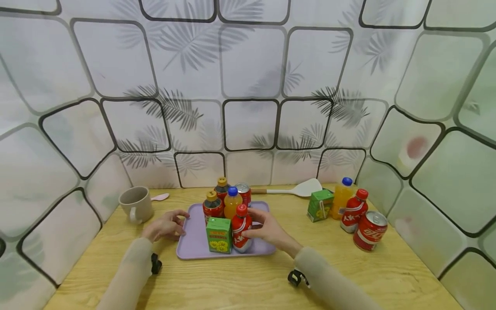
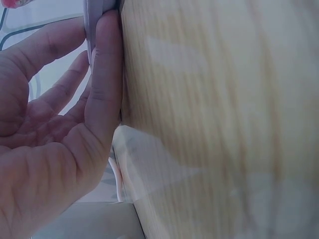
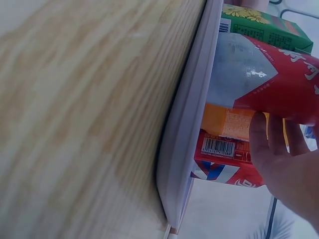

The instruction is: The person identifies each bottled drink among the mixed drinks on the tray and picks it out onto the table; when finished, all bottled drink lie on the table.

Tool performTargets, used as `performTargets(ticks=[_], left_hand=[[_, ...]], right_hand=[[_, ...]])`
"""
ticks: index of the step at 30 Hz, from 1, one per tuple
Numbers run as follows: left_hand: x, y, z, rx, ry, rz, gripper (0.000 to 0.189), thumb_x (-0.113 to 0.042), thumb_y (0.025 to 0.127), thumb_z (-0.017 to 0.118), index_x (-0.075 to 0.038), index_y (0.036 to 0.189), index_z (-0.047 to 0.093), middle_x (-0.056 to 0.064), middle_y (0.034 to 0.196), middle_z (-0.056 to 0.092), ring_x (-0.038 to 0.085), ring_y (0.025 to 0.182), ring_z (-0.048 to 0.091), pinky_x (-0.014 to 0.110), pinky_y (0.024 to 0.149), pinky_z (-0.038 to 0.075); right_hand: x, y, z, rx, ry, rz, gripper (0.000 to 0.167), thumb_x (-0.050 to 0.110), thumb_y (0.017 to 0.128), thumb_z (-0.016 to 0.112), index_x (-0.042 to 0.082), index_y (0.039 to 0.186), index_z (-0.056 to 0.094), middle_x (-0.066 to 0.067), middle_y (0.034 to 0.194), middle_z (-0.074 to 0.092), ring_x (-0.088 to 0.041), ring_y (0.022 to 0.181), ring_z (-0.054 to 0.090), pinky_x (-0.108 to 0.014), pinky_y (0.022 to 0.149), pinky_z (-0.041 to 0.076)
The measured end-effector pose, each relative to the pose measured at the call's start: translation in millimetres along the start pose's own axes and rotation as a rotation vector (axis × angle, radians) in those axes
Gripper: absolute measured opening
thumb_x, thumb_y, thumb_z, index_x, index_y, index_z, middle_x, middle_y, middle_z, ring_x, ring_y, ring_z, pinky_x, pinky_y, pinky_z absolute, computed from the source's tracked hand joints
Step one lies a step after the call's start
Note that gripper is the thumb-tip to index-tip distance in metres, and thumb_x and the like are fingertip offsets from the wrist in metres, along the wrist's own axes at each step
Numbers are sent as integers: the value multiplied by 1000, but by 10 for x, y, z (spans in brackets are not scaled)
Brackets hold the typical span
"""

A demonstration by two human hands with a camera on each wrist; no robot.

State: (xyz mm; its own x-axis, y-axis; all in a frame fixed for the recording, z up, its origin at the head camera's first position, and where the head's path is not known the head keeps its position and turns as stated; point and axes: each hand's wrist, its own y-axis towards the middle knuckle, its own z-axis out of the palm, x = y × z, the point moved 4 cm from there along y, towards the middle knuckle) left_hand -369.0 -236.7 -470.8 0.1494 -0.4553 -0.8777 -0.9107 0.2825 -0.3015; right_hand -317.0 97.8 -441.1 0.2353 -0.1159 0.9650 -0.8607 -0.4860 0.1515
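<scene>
A lilac tray [image 1: 193,254] lies on the wooden table; my left hand [image 1: 167,226] pinches its left rim. In the left wrist view, the fingers of that hand [image 2: 60,114] lie on either side of the tray edge [image 2: 93,25]. My right hand [image 1: 267,230] grips a red-capped red bottle [image 1: 241,232], which stands upright at the tray's front. The right wrist view shows the fingers against the bottle [image 3: 279,74]. Beside it is a green drink carton [image 1: 219,236]. Behind stand an orange-juice bottle [image 1: 232,202], two yellow-capped bottles [image 1: 212,209] and a red can [image 1: 244,193].
At the right stand a green carton [image 1: 320,206], a juice bottle [image 1: 342,198], a red bottle [image 1: 354,212] and a red can [image 1: 370,231]. A white spatula [image 1: 306,188] lies behind the tray. A mug [image 1: 136,204] and a pink spoon [image 1: 160,197] are at the left.
</scene>
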Motion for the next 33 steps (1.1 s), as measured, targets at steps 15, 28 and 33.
performTargets(ticks=[15, 28, 33], left_hand=[[0, 7, 9, -15, -7, -22, 62, 12, 77, 67, 0, 134, 46, 13, 99, 44, 23, 88, 50, 33, 68, 58], [3, 26, 11, -15, -18, -28, 63, 12, 75, 68, -1, 133, 47, 12, 98, 46, 21, 85, 51, 33, 68, 58], [29, 44, 3, -9, -16, -23, 63, 13, 76, 67, 0, 134, 46, 12, 98, 46, 22, 85, 51, 32, 67, 58]], right_hand=[[52, 47, 13, -69, -66, -25, 64, 10, 80, 79, 7, 137, 51, -14, 135, 58, -29, 114, 61, -40, 97, 52], [33, -8, -10, -175, -68, -35, 62, 17, 80, 81, 10, 136, 57, -11, 134, 61, -25, 109, 64, -36, 91, 55], [38, -33, -78, -206, -75, -41, 62, 18, 79, 82, 10, 135, 58, -11, 133, 61, -24, 107, 64, -33, 88, 56]])
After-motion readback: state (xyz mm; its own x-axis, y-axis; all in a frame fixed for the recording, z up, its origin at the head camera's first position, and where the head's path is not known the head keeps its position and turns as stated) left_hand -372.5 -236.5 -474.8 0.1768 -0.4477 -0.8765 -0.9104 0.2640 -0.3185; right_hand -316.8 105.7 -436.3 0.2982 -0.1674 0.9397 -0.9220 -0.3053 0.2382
